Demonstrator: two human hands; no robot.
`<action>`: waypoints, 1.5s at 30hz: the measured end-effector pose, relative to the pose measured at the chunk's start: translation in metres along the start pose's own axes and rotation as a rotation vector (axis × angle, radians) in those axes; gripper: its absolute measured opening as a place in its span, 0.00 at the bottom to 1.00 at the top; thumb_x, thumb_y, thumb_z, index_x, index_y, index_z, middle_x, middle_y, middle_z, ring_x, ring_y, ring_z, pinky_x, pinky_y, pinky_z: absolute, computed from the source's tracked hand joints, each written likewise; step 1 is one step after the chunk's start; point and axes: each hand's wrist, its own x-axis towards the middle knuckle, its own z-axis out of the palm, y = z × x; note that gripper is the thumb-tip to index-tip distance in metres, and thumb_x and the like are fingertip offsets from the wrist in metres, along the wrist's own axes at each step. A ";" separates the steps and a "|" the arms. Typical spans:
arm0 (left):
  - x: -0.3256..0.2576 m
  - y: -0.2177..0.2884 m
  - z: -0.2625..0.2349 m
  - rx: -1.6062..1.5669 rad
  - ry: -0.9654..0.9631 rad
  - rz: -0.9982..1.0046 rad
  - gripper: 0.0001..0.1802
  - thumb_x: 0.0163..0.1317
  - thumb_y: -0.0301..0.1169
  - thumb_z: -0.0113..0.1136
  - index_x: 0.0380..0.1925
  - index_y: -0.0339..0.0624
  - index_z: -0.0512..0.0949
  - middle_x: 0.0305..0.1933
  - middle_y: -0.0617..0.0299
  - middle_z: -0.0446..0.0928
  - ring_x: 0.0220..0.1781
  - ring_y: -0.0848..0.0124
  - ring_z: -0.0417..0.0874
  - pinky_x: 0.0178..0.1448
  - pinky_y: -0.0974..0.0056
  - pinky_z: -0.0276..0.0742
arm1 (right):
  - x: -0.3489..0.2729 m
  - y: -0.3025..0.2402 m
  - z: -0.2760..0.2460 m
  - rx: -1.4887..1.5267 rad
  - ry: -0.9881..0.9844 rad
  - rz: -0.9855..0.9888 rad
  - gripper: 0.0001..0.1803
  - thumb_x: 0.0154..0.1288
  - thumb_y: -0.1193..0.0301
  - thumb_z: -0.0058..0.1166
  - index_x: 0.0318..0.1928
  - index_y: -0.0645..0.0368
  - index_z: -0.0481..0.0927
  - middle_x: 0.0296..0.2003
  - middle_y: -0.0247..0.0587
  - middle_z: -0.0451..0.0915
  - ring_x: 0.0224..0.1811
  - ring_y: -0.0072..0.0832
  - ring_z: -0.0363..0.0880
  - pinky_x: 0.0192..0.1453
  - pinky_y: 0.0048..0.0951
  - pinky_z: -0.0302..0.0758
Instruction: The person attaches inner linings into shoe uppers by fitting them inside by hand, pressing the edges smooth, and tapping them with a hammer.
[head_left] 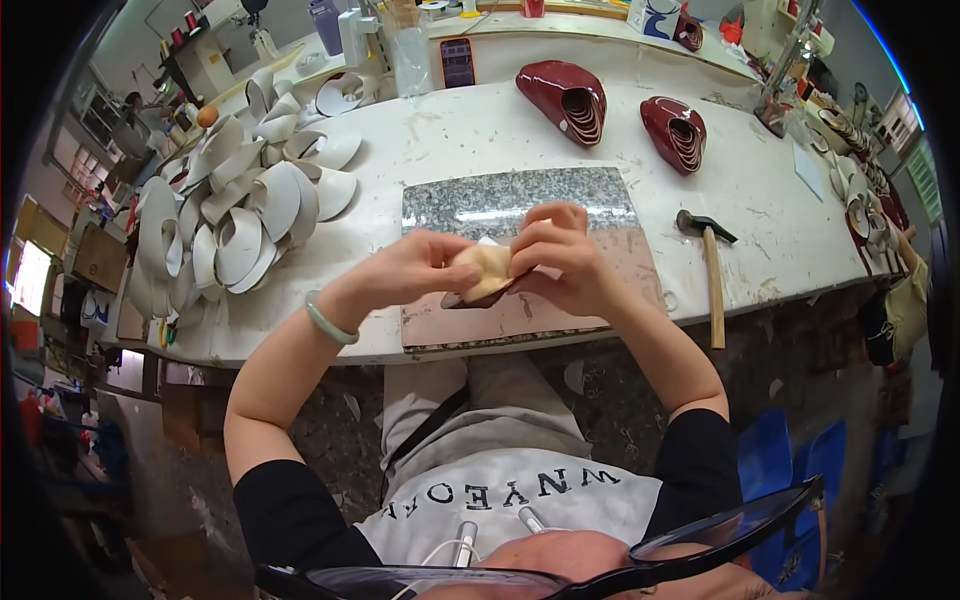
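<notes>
Above the near part of a work slab, my left hand (432, 268) and my right hand (562, 258) are closed on a small shoe upper (487, 266) from both sides. Its cream lining faces up, and a dark edge shows along its lower side. My fingers cover both ends of it. The slab (520, 200) under my hands has a speckled grey far part and a pinkish near part. To the right of the slab lies a hammer (713, 270) with a black head and a wooden handle.
A large heap of curved white shoe pieces (240, 205) covers the table's left side. Two nested stacks of glossy dark red uppers, a larger one (560, 95) and a smaller one (672, 130), lie beyond the slab. A phone (457, 63) stands at the back. More uppers (860, 200) line the right edge.
</notes>
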 end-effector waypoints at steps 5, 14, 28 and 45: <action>-0.004 0.014 -0.006 -0.178 -0.102 0.171 0.28 0.61 0.38 0.65 0.55 0.28 0.73 0.50 0.54 0.79 0.51 0.70 0.80 0.57 0.66 0.75 | 0.007 -0.007 -0.006 0.828 0.119 0.337 0.07 0.55 0.82 0.64 0.36 0.62 0.82 0.39 0.36 0.79 0.41 0.24 0.78 0.46 0.23 0.74; -0.016 0.037 0.010 -0.085 -0.308 0.149 0.09 0.64 0.26 0.60 0.42 0.33 0.76 0.38 0.63 0.80 0.40 0.77 0.79 0.46 0.69 0.76 | 0.037 0.008 -0.049 0.905 -0.667 -0.045 0.08 0.54 0.79 0.65 0.37 0.59 0.87 0.33 0.35 0.83 0.38 0.27 0.78 0.50 0.32 0.68; 0.036 -0.049 0.012 1.259 0.300 0.287 0.05 0.54 0.35 0.61 0.28 0.50 0.83 0.30 0.64 0.80 0.40 0.64 0.78 0.50 0.60 0.67 | -0.052 -0.011 0.035 -0.671 -0.499 0.061 0.07 0.51 0.71 0.53 0.30 0.57 0.82 0.41 0.30 0.68 0.51 0.23 0.68 0.51 0.34 0.63; 0.030 -0.066 0.012 1.400 0.362 0.159 0.05 0.54 0.33 0.59 0.26 0.46 0.79 0.26 0.58 0.80 0.31 0.59 0.82 0.41 0.55 0.73 | -0.019 -0.014 0.042 -0.606 -0.585 0.072 0.05 0.52 0.68 0.56 0.23 0.50 0.84 0.38 0.25 0.71 0.54 0.24 0.65 0.56 0.37 0.56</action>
